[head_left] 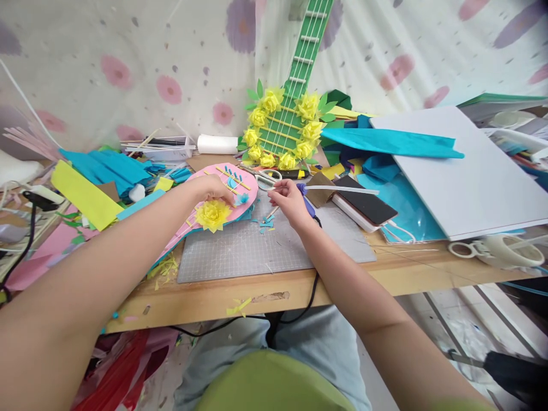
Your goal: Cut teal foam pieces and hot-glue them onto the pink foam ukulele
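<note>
A pink paper guitar (240, 210) with a blue underside lies tilted on the cutting mat's left part, bearing a yellow paper flower (213, 216), small blue flowers (243, 198) and thin yellow strips. My left hand (214, 189) rests on its face with curled fingers, just above the yellow flower. My right hand (291, 201) is raised over the mat, thumb and fingers pinched; whatever is between them is too small to make out. Behind those fingertips lie scissors (269, 179) with white handles. A purple glue gun (307, 206) with a long glue stick (342, 189) is partly hidden by my right hand.
A green paper guitar (295, 94) with yellow flowers leans against the curtain. Blue scraps (266, 222) lie on the grey cutting mat (240, 257). To the right are a phone (366, 200) on a white power bank, a white board (462, 171) and a tape dispenser (505, 251).
</note>
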Motion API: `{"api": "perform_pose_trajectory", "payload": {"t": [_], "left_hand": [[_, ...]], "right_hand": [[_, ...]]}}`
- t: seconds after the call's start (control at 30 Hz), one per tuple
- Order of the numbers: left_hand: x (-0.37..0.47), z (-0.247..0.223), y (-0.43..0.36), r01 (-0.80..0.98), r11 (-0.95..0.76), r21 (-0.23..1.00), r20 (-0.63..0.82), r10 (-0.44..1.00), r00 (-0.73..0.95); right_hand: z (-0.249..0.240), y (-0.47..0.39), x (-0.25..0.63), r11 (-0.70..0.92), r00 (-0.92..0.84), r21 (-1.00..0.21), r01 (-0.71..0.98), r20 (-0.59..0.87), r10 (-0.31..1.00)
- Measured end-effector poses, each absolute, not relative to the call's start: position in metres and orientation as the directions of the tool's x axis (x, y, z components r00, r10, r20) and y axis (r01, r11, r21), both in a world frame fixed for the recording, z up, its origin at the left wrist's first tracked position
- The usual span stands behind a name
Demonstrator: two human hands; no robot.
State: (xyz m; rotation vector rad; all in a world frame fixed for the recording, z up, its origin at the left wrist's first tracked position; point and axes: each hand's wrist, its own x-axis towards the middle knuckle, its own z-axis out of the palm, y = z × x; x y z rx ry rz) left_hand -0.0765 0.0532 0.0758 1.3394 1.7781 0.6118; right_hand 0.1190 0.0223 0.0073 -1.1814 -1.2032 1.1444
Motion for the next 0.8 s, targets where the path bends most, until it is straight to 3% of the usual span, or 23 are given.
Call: {"api": "perform_pose_trajectory", "payload": {"t": [0.1, 0.33, 0.5, 0.8], "left_hand": [[-0.070, 0.085, 0.048, 0.646, 0.447, 0.619, -0.474, 0.868, -0.146], [-0.063, 0.088, 0.043, 0.736, 0.372, 0.565, -0.394, 0.906, -0.156], [-0.063, 0.084, 0.045, 0.726, 0.351, 0.591, -0.364, 0.919, -0.149], [-0.063, 0.088, 0.044, 0.795, 0.328, 0.510, -0.468, 0.881, -0.064]], "right_hand": [[0.011, 0.019, 0.117, 0.063, 0.026, -0.998, 0.001, 0.063, 0.998], [0.014, 0.017, 0.116, 0.070, 0.022, -0.997, -0.019, 0.070, 0.997], [0.013, 0.016, 0.115, 0.080, 0.010, -0.997, -0.018, 0.080, 0.997], [0.007, 0.019, 0.115, 0.107, -0.012, -0.994, 0.023, 0.106, 0.994]]}}
